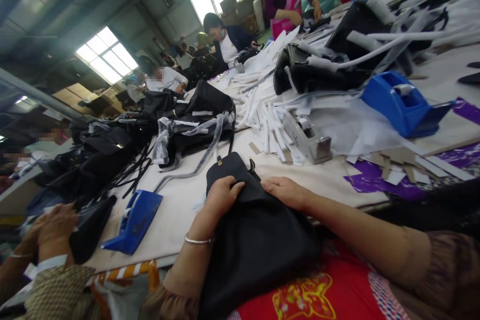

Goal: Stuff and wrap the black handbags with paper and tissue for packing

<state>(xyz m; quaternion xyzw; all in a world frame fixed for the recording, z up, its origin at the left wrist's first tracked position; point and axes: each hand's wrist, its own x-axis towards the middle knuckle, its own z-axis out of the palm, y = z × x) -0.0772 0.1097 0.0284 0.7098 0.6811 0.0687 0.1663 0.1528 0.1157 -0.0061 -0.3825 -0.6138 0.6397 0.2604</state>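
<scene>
A black handbag point(258, 240) leans from my lap against the table's near edge, its flap with small gold-coloured fittings pointing away from me. My left hand point(225, 195) grips the bag near the flap, thumb on top and fingers bent over the side. On the opposite edge, my right hand point(287, 191) pinches the bag's side close to a curved gold-trimmed piece; its fingertips are partly hidden. Beyond the flap lies another black bag point(202, 120) with its strap wrapped in clear plastic.
Blue tape dispensers stand left point(138, 220) and right point(401, 105), a grey tape dispenser point(307, 137) between them. White paper strips point(262, 115) are heaped mid-table. More black bags point(318, 70) lie beyond. At left are a co-worker's hands point(56, 227); other people work farther back.
</scene>
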